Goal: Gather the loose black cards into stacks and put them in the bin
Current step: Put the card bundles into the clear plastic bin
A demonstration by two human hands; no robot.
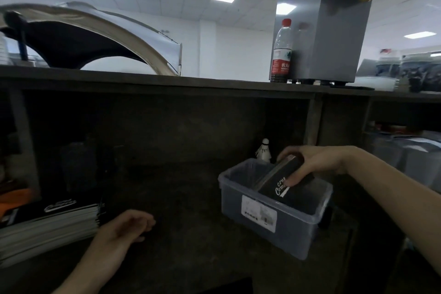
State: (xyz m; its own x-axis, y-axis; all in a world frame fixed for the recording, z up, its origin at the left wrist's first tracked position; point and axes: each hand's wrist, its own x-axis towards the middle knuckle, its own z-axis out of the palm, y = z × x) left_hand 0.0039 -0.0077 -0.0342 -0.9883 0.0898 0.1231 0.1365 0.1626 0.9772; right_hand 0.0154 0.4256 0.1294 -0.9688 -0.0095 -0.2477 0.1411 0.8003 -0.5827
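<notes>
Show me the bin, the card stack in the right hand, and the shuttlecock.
bin (294, 237): head view, front wall beside the label.
card stack (279, 188): head view, black face with the white lettering.
shuttlecock (263, 151): head view, white feathers.

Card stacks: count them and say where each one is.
2. One stack is in the right hand, tilted into the bin. The other stack lies on the desk at far left. More may be hidden inside the bin.

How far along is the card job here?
Done: one stack of black cards is gathered. In hand: the right hand grips it, tilted, over the plastic bin. Left: a pile of cards lies at far left; the left hand holds nothing.
</notes>
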